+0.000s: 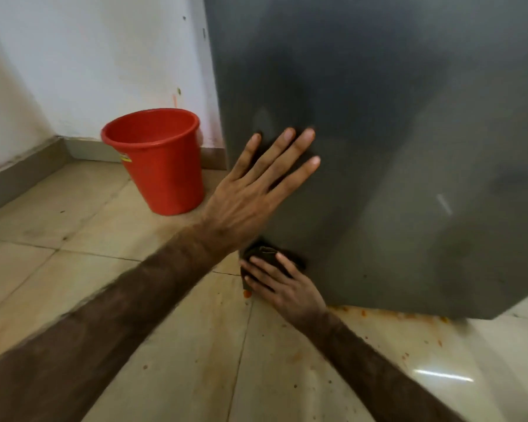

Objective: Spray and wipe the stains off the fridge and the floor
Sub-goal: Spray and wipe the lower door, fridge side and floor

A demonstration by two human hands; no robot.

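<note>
Pressing our L hand (250, 190) flat, fingers spread, on fridge (393, 132). R hand (282, 284) presses dark cloth (264, 254) at fridge's 7 o'clock corner. Red bucket (159, 159) at 9.

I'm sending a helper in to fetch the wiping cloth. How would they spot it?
Find the grey fridge and follow its left edge down to the floor. There the right hand presses a dark cloth against the bottom corner, just above an orange stain.
</note>
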